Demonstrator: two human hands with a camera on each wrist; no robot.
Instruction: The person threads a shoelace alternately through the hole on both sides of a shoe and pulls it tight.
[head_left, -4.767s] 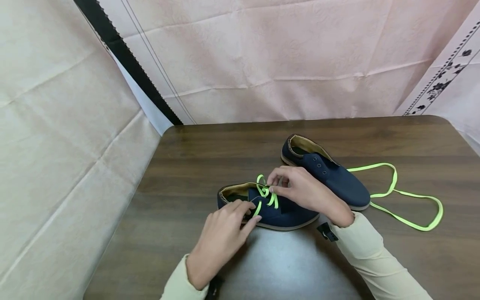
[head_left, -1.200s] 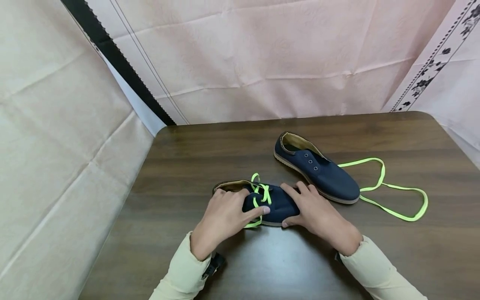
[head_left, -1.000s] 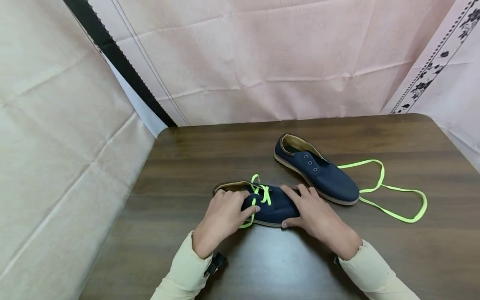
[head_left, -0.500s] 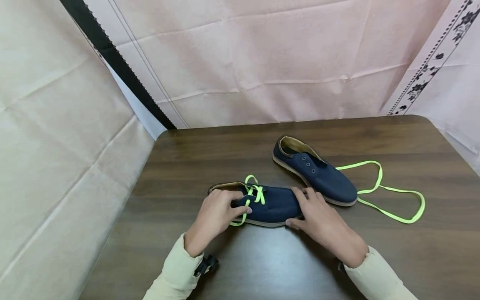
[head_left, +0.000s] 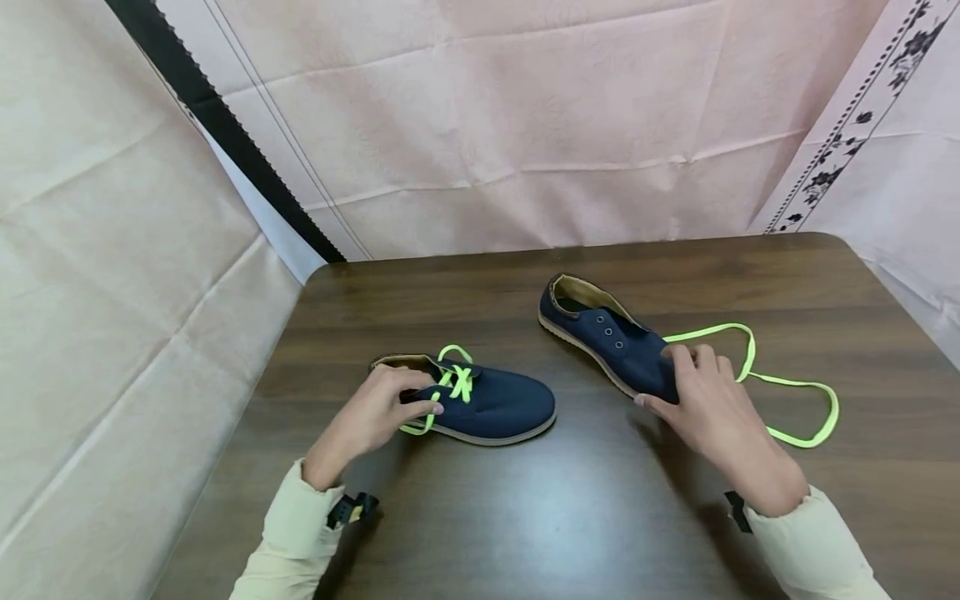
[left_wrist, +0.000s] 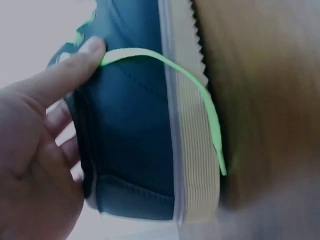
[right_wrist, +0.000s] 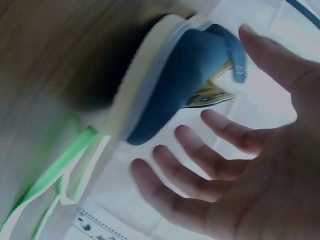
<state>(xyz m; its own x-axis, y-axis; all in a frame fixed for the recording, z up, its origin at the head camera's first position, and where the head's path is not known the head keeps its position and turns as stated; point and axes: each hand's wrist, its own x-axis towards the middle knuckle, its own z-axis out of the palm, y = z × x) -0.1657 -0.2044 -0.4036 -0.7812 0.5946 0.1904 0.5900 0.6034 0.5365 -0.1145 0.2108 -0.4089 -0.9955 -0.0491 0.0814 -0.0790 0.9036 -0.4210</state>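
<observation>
Gripping the laced shoe (head_left: 506, 407) by its opening, in the head view, is the left hand (head_left: 375, 408); right of that shoe on the tabletop (head_left: 555, 525) stands the unlaced shoe (head_left: 637, 358), the right hand (head_left: 712, 417) spread at its toe. Left wrist view: green lace (left_wrist: 211, 115) trails past the laced shoe's sole. Right wrist view: fingers (right_wrist: 195, 145) spread wide.

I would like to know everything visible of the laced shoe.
This shoe is dark blue, seemingly cloth, with a tan lining and a pale, ridged sole. A bright green lace crosses on top, untied; one end hangs down the near side. It sits upright on the table, toe toward the person's right. The left hand grips its side, thumb outside.
</observation>
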